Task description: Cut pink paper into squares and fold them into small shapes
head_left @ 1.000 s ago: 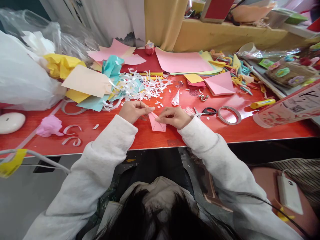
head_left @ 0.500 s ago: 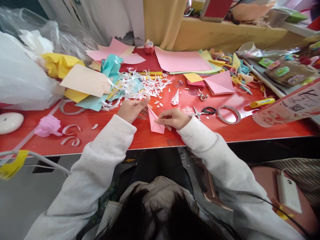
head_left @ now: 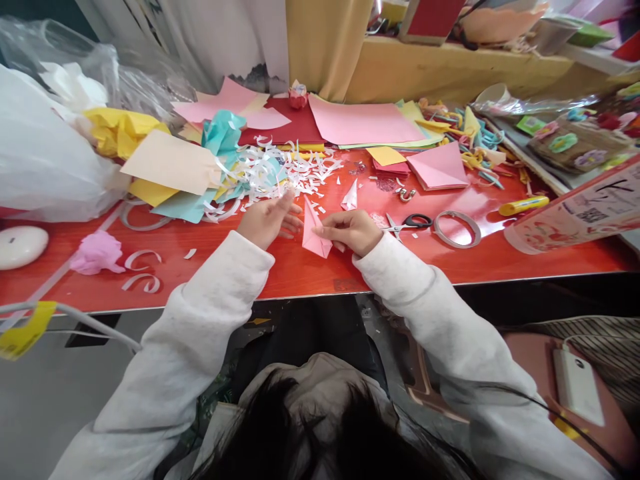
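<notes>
A pink folded paper [head_left: 314,233], kite-shaped with a sharp tip pointing away from me, is pinched at its right edge by my right hand [head_left: 350,231]. My left hand [head_left: 270,220] is just left of the paper, fingers spread and holding nothing, with a small gap to it. A smaller folded pink-and-white paper piece [head_left: 351,197] lies behind my right hand. Black-handled scissors [head_left: 416,221] lie right of that hand, their blades partly hidden behind it.
White paper shreds [head_left: 295,170] heap behind my left hand, beside coloured sheets [head_left: 167,160]. A tape roll [head_left: 457,229], a yellow pen [head_left: 523,205] and a tall printed cup [head_left: 570,217] stand or lie rightward. A crumpled pink paper [head_left: 97,253] lies left.
My left hand has let go of the paper's upper part and opened. The paper has shifted slightly right and away from me, still in my right hand.
</notes>
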